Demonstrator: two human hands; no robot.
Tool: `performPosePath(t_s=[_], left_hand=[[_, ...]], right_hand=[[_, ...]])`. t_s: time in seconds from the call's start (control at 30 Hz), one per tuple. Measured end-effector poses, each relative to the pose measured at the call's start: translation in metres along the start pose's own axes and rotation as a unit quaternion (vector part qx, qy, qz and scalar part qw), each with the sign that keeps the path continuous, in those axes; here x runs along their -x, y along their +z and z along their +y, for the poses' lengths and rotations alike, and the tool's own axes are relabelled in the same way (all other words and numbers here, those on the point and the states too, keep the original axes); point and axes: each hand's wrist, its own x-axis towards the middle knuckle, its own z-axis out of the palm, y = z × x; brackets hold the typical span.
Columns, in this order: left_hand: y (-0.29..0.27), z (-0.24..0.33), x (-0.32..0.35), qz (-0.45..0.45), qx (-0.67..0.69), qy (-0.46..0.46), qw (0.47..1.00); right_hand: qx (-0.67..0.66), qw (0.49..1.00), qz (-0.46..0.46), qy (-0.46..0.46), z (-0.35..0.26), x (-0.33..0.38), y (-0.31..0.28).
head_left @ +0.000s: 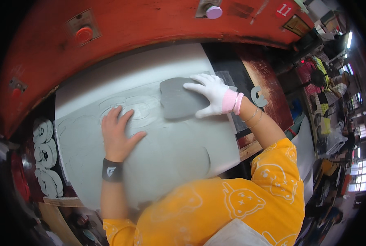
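Head view shows bare left hand (118,134) spread flat, pinning grey sheet (170,151), while gloved right hand (213,95) at one o'clock presses open-palmed on dark cutting die (177,101), steadying it.

My left hand (118,134) lies flat on the big sheet (174,151) spread over the table (129,69) before me. To its right, farther from me, my right hand (209,96) rests on a smaller cut piece (178,102) that sits on top of the sheet. Left of the sheet, a stack of cut shapes (46,158) lies at the table's edge. Right of my right wrist, one hooked piece (258,96) lies apart. Behind everything runs the machine's curved front (150,24).
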Motion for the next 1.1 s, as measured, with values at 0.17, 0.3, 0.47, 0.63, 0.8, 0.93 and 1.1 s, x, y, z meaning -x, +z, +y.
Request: performPosePath(t_s=[0.17,0.3,0.47,0.63,0.8,0.93,1.1], left_hand=[[-0.002,0.002,0.001,0.003,-0.009,-0.001,1.000],[-0.003,0.002,0.002,-0.015,-0.001,-0.020,1.000],[-0.004,0.002,0.003,-0.026,0.015,-0.039,0.999],[-0.003,0.001,0.002,-0.016,0.013,-0.037,0.999],[-0.003,0.000,0.002,-0.012,0.022,-0.039,0.999],[-0.004,0.002,0.002,-0.010,0.027,-0.040,0.999],[-0.004,0.004,0.000,-0.012,0.017,-0.048,0.999]], right_hand=[[0.002,1.000,-0.007,0.008,-0.008,-0.010,0.009],[-0.006,1.000,-0.014,0.001,-0.005,-0.012,0.009],[-0.010,1.000,-0.010,-0.024,-0.003,-0.015,0.008],[-0.007,0.999,-0.013,-0.032,-0.003,-0.016,0.006],[0.000,0.999,-0.017,-0.034,-0.001,-0.016,0.005],[-0.001,0.999,-0.019,-0.035,-0.003,-0.017,0.007],[0.012,0.999,0.008,-0.032,0.004,-0.005,0.007]])
